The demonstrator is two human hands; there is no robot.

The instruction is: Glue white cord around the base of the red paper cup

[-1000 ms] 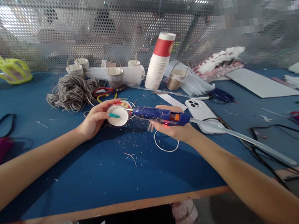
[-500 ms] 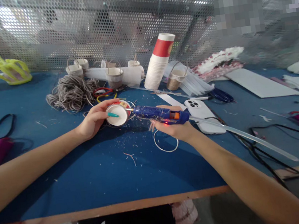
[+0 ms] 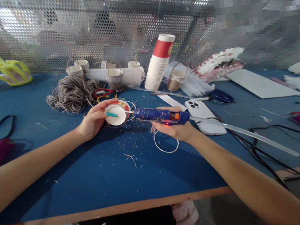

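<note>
Glue work on a small paper cup (image 3: 116,114).
Our left hand (image 3: 93,120) grips the cup; our right hand (image 3: 175,128) holds the glue gun (image 3: 161,115), whose hot nozzle could burn nearby fingers.

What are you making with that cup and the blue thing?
A person sits at a blue table. Their left hand holds a small paper cup on its side, and their right hand points a blue glue gun so its tip touches the cup's edge. A heap of grey string, a stack of paper cups and a white phone lie close by.
</note>
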